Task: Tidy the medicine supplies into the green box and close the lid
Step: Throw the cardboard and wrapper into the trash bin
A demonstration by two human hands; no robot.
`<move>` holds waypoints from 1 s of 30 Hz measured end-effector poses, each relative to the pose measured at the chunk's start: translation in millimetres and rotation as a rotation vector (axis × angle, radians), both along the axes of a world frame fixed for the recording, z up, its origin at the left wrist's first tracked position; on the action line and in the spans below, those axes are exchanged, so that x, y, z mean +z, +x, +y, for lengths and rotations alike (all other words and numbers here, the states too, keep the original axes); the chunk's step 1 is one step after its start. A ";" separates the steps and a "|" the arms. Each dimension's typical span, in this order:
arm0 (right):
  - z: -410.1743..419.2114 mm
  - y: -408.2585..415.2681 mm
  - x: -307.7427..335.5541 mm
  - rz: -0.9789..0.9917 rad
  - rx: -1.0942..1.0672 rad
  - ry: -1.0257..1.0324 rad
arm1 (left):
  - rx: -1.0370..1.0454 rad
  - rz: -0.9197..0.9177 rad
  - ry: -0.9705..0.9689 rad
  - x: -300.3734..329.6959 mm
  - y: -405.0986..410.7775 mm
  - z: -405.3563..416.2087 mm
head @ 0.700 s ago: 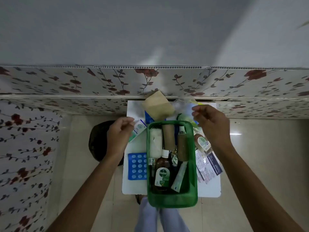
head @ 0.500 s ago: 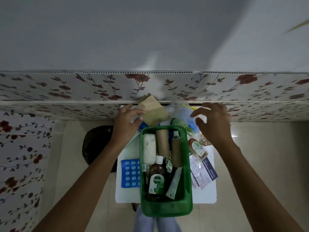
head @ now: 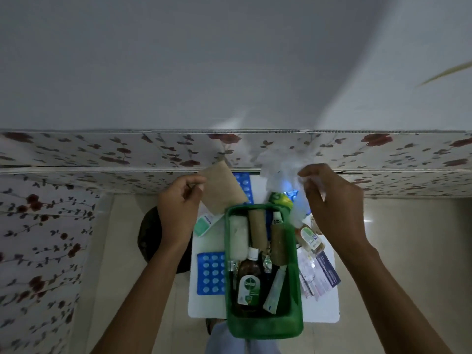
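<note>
Green box on small white table, lid off, open side up. Inside: white gauze roll at left, tan bandage roll beside it, second brown roll to the right, brown Dettol bottle lying with cap toward the rolls, white tube slanted along the right wall, foil strips between bottle and rolls. Left hand closed in a pinch on tan paper envelope, held tilted above the box's far-left corner. Right hand with fingers curled around crumpled clear plastic bag, raised above the table's far edge; bag blurred, contents unclear. On the table left of the box: blue blister pack flat, small green-and-white carton near the left wrist. Second blue blister pack at the far edge, partly behind the envelope. Green packet just beyond the box's far rim. Right of the box: small clear bottle on its side, printed leaflets fanned under it. Floral-patterned wall panel behind the table.
</note>
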State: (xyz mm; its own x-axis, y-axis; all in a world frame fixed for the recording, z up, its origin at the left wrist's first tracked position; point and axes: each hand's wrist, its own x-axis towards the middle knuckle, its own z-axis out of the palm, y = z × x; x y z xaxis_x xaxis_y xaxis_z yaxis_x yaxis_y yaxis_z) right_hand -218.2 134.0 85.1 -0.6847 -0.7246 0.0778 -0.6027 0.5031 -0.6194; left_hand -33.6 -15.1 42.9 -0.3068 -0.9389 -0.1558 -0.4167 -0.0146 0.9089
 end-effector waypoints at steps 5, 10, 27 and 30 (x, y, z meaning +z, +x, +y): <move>-36.0 74.3 30.1 -0.207 0.106 -0.087 | 0.202 0.198 0.059 33.3 70.9 -8.0; -100.9 172.0 -8.4 -0.255 0.501 0.183 | 0.342 0.263 0.222 13.7 156.4 -10.3; -193.8 321.8 -299.2 -0.480 0.425 0.910 | 0.401 -0.094 0.732 -198.1 294.1 -71.6; -199.1 313.5 -324.3 -0.424 0.477 0.960 | 0.379 -0.075 0.760 -210.0 289.6 -73.0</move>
State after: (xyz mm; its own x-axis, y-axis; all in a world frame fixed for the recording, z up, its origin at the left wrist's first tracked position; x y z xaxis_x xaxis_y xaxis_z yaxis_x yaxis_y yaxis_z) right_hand 95.3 -65.1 -239.2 -0.1648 -0.5527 -0.8169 -0.6936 0.6538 -0.3025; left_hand 256.0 -88.1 -167.2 0.0429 -0.6083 -0.7926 -0.3191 -0.7601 0.5661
